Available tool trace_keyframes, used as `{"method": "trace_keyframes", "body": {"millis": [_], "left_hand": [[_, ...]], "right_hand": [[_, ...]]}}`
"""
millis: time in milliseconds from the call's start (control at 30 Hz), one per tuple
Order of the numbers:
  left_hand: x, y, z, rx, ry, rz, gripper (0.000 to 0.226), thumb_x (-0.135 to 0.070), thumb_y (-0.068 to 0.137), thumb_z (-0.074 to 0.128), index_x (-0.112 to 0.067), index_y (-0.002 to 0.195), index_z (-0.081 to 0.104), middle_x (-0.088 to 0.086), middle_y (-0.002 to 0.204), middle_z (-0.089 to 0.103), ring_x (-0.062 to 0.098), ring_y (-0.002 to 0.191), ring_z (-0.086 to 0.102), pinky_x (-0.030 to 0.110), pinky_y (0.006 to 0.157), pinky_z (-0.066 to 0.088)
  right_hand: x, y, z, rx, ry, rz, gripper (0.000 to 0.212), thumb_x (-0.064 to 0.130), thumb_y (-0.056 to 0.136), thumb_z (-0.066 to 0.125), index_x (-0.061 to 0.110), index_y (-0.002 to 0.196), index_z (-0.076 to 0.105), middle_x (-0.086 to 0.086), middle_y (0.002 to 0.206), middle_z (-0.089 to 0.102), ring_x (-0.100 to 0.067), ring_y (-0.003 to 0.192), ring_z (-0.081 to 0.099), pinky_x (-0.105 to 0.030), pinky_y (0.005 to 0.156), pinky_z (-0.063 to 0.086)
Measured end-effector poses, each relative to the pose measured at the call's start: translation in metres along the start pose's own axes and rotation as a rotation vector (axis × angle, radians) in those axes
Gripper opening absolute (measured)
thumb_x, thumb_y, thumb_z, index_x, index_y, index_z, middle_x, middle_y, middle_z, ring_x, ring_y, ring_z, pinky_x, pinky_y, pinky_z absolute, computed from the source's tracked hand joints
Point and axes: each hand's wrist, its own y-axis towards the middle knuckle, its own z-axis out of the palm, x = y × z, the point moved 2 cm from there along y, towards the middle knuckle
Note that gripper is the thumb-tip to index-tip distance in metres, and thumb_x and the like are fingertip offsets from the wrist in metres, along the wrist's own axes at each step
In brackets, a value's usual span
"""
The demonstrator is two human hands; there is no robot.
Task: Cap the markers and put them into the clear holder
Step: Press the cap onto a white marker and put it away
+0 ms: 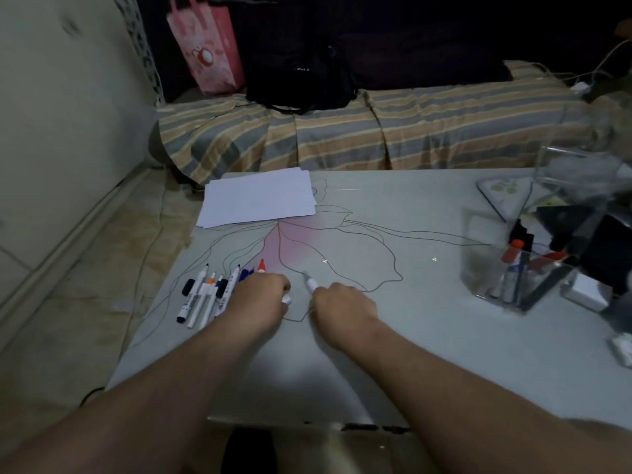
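Several white markers (201, 297) lie in a loose row at the table's left, some with dark or orange caps, some bare-tipped. My left hand (258, 299) rests closed just right of them, a small white piece showing at its fingertips; what it is I cannot tell. My right hand (343, 307) grips a white marker (310, 283) whose uncapped tip points away from me. The clear holder (485, 268) stands at the right side of the table, with a red-capped marker (512, 251) and other pens inside.
A stack of white paper (258, 198) lies at the table's far left. The table (410, 336) has a flower line drawing on its top. Clear plastic items and black objects (581, 227) crowd the right edge. A striped bed (376, 131) runs behind the table.
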Motion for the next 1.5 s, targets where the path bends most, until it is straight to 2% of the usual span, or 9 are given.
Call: {"method": "trace_keyframes", "body": {"millis": [133,267,367,500,600,767,933,1133,1500], "left_hand": [[-0.012,0.001,0.003,0.121,-0.133,0.000,0.024,-0.023,0.090,0.070,-0.021,0.114,0.075,0.001,0.113,0.072,0.020,0.103,0.066,0.027,0.090,0.052],[-0.028,-0.005,0.002,0.018,-0.499,0.065,0.002,-0.030,0.090,0.073,-0.030,0.091,0.075,-0.010,0.087,0.076,0.003,0.080,0.071,0.016,0.071,0.053],[-0.044,-0.004,-0.001,0.006,-0.699,0.098,0.008,-0.023,0.089,0.072,-0.031,0.092,0.073,-0.010,0.093,0.076,0.000,0.082,0.070,0.009,0.063,0.045],[-0.060,-0.002,-0.005,0.010,-0.792,0.114,0.017,-0.011,0.088,0.072,-0.028,0.090,0.074,-0.004,0.095,0.077,0.008,0.088,0.071,0.009,0.070,0.047],[-0.065,0.000,-0.005,0.008,-0.841,0.112,0.020,-0.008,0.085,0.075,-0.028,0.089,0.074,-0.004,0.093,0.077,0.012,0.091,0.073,0.020,0.081,0.053],[-0.070,0.000,-0.005,-0.022,-0.778,0.125,0.016,-0.014,0.085,0.077,-0.029,0.090,0.075,-0.010,0.084,0.074,-0.007,0.071,0.063,0.005,0.066,0.042],[-0.080,-0.007,-0.012,-0.064,-0.728,0.167,0.018,-0.019,0.084,0.079,-0.032,0.097,0.077,-0.017,0.082,0.073,-0.003,0.075,0.064,0.014,0.070,0.046],[-0.096,-0.016,-0.032,-0.227,-0.464,0.343,0.020,-0.029,0.087,0.074,-0.033,0.107,0.077,-0.010,0.095,0.072,0.010,0.091,0.059,0.025,0.081,0.045],[-0.118,-0.027,-0.060,-0.305,-0.392,0.388,0.010,-0.029,0.087,0.073,-0.031,0.097,0.076,-0.008,0.084,0.062,0.010,0.080,0.054,0.009,0.065,0.032]], "right_hand": [[-0.052,-0.006,-0.012,0.007,0.247,0.159,0.038,0.037,0.105,0.044,0.010,0.131,0.043,-0.020,0.111,0.066,-0.039,0.103,0.063,-0.038,0.072,0.043],[-0.088,-0.016,-0.024,0.179,0.419,0.260,0.037,0.014,0.088,0.063,0.013,0.122,0.050,-0.013,0.112,0.063,-0.035,0.095,0.067,-0.045,0.079,0.058],[-0.107,-0.027,-0.033,0.068,0.565,0.278,0.026,0.007,0.090,0.054,0.018,0.114,0.053,-0.012,0.107,0.063,-0.033,0.090,0.065,-0.044,0.078,0.057],[-0.119,-0.044,-0.050,-0.174,0.611,0.210,0.009,0.038,0.099,0.054,0.031,0.104,0.057,0.004,0.082,0.062,-0.014,0.076,0.056,-0.028,0.062,0.042],[-0.123,-0.052,-0.060,-0.294,0.380,0.106,0.033,0.062,0.093,0.048,0.035,0.102,0.063,0.010,0.075,0.060,-0.011,0.075,0.055,-0.030,0.064,0.046],[-0.119,-0.059,-0.066,-0.369,0.072,-0.006,0.034,0.064,0.092,0.048,0.036,0.099,0.067,0.007,0.076,0.055,-0.018,0.078,0.057,-0.030,0.060,0.043],[-0.114,-0.057,-0.063,-0.387,-0.024,-0.010,0.032,0.059,0.093,0.049,0.029,0.087,0.060,0.005,0.074,0.049,-0.027,0.077,0.060,-0.033,0.059,0.046],[-0.105,-0.056,-0.068,-0.445,-0.039,-0.031,0.035,0.060,0.094,0.048,0.029,0.087,0.064,0.008,0.074,0.045,-0.026,0.074,0.058,-0.032,0.057,0.034],[-0.112,-0.063,-0.087,-0.499,0.173,-0.042,0.047,0.070,0.088,0.039,0.034,0.094,0.069,0.009,0.078,0.060,-0.013,0.073,0.058,-0.033,0.059,0.047]]}}
